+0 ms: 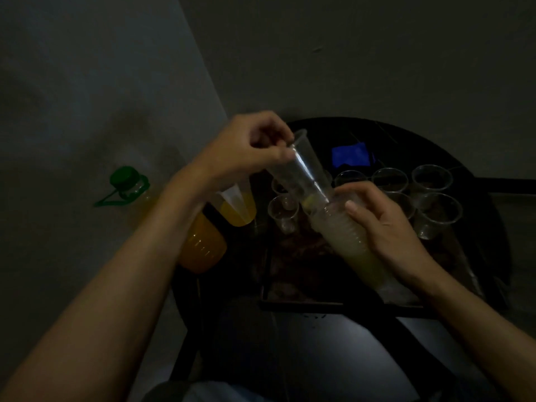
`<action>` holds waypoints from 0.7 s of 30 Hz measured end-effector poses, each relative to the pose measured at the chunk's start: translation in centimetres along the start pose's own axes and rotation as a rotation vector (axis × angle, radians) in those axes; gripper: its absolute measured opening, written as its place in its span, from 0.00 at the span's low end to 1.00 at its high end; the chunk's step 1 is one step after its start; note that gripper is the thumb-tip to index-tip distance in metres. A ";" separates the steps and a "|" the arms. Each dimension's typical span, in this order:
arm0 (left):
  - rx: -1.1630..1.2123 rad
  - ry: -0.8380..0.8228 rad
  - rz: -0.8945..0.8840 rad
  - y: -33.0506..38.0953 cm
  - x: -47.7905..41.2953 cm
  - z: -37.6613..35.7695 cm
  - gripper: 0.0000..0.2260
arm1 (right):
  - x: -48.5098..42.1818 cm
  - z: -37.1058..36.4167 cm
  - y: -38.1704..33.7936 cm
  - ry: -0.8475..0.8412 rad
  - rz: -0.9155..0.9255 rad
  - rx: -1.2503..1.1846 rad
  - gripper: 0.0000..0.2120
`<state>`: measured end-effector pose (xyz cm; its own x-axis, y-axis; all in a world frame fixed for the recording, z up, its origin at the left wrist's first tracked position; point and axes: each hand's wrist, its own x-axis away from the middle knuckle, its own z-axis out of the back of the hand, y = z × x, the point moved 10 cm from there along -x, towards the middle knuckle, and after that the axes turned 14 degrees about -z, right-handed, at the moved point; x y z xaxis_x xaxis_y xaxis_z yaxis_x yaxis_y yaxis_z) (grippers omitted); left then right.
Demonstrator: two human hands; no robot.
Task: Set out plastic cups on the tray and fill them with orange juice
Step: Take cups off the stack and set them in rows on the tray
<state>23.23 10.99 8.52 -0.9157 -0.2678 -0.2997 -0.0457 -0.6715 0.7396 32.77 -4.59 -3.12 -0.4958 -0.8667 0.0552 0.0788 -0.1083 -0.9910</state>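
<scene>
Cup stack (342, 233) overlaps set-out cups (438, 213); blue object (351, 155) behind

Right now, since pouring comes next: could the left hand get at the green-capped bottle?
Probably, but not yet: the left hand pinches the top cup of the stack. The bottle sits off to its left with nothing between.

Seven single cups (282, 211) stand on one tray (290, 303), as far as the dim light allows a count; two are partly hidden. There is one stack (342, 230) of nested cups, one bottle (135, 188) with a green cap, one jug (203, 248) of orange juice, one blue thing (351, 155), one round worktop (406, 137), and two hands: the left hand (246, 149) and the right hand (385, 227).
</scene>
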 end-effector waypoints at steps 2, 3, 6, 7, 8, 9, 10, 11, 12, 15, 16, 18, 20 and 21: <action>-0.093 0.040 -0.016 -0.1 0.6 2.6 0.17 | -0.1 1.0 0.0 0.035 0.003 -0.014 0.18; -0.144 0.049 -0.009 -0.5 1.1 3.3 0.18 | -0.1 1.6 -0.2 0.064 0.011 -0.019 0.20; -0.312 0.033 0.064 -3.2 3.6 2.5 0.24 | -0.4 3.3 -0.7 0.165 0.020 -0.058 0.16; -0.385 0.010 0.084 -4.3 4.6 1.4 0.26 | -0.4 3.7 -0.8 0.190 0.024 -0.062 0.15; -0.434 -0.010 0.104 -5.3 5.6 0.1 0.28 | -0.5 4.1 -0.8 0.207 0.026 -0.067 0.14; -0.459 -0.026 0.124 -6.2 6.6 -1.5 0.29 | -0.6 4.3 -0.7 0.216 0.021 -0.080 0.15; -0.471 -0.041 0.140 -7.0 7.5 -3.0 0.30 | -0.6 4.5 -0.7 0.223 0.014 -0.089 0.15; -0.480 -0.058 0.158 -7.8 8.4 -4.5 0.31 | -0.6 4.7 -0.6 0.230 0.011 -0.089 0.16; -0.492 -0.074 0.175 -8.6 9.2 -5.9 0.32 | -0.6 4.8 -0.5 0.235 0.008 -0.081 0.16; -0.515 -0.056 0.196 -9.8 10.8 -8.4 0.32 | -0.6 5.0 -0.2 0.235 -0.010 -0.084 0.16; -0.516 -0.038 0.198 -10.0 11.1 -8.8 0.31 | -0.6 5.0 -0.2 0.232 -0.011 -0.088 0.16; -0.525 -0.015 0.204 -10.4 11.3 -9.3 0.31 | -0.6 5.0 -0.3 0.230 -0.003 -0.089 0.15; -0.534 -0.005 0.222 -10.7 11.3 -9.4 0.30 | -0.6 5.1 -0.4 0.233 -0.004 -0.092 0.17; -0.530 -0.002 0.233 -10.9 11.3 -9.4 0.29 | -0.6 5.1 -0.4 0.233 -0.007 -0.095 0.18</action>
<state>17.14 8.79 -8.62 -0.8781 -0.4496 -0.1637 0.3635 -0.8494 0.3826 37.44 -6.55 -2.12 -0.6833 -0.7288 0.0437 -0.0018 -0.0581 -0.9983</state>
